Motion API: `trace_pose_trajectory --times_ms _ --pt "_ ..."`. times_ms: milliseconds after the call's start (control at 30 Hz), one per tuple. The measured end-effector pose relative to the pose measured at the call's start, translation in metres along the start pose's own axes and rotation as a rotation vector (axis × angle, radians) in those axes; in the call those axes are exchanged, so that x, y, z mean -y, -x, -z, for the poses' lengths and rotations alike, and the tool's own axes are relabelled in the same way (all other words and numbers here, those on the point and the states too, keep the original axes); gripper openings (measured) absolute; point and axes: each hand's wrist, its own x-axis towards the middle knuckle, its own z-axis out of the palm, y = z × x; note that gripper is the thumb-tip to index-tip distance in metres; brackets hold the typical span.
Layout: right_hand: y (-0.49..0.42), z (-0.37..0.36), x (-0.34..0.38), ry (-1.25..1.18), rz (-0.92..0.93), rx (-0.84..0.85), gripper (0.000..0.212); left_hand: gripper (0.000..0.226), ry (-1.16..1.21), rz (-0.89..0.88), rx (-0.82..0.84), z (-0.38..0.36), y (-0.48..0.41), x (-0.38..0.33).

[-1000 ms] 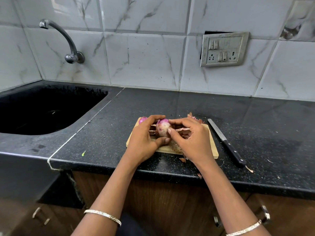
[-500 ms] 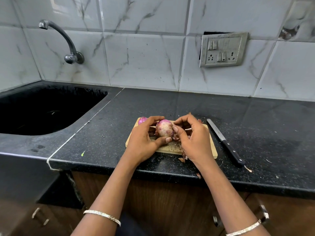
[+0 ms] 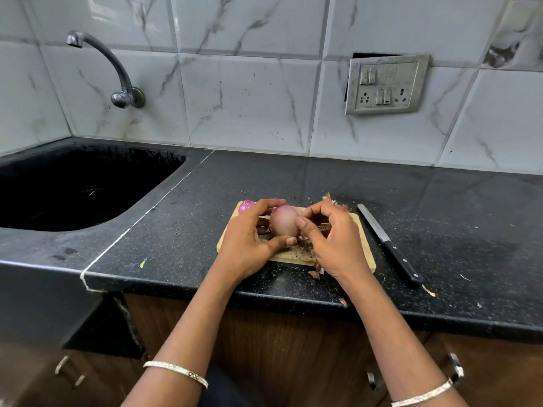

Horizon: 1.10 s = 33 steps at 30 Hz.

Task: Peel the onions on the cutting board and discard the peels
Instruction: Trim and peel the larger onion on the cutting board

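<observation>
A pinkish, partly peeled onion (image 3: 282, 220) is held just above the wooden cutting board (image 3: 365, 254). My left hand (image 3: 248, 245) grips it from the left, fingers over the top and thumb underneath. My right hand (image 3: 332, 243) touches the onion's right side with its thumb, its fingers curled over dry brown peels (image 3: 305, 245). A second, purple onion (image 3: 245, 206) sits at the board's far left corner, half hidden behind my left fingers.
A black-handled knife (image 3: 389, 245) lies on the black counter right of the board. Loose peels (image 3: 336, 203) lie behind the board and along the counter's front edge. A dark sink (image 3: 73, 189) with a wall tap (image 3: 117, 74) is at the left.
My right hand has curled in closer to the onion, its thumb now against the onion's right side. The left hand keeps its grip.
</observation>
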Motion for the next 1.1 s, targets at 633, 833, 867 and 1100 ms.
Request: trace_pose_trajectory --times_ms 633,833,867,1100 --pt "0.000 0.000 -0.003 0.044 0.011 -0.113 0.023 0.068 -0.027 0.000 -0.009 0.000 -0.001 0.002" --pt "0.001 -0.003 -0.001 0.010 0.080 -0.043 0.017 0.065 -0.012 -0.005 -0.015 0.000 0.000 0.001" --pt "0.001 -0.003 -0.002 0.000 0.073 -0.042 0.016 0.066 -0.016 -0.008 -0.014 0.000 0.000 0.001" --pt "-0.001 -0.003 -0.004 0.020 0.114 -0.011 0.013 0.067 -0.022 -0.015 -0.013 0.001 0.000 0.001"
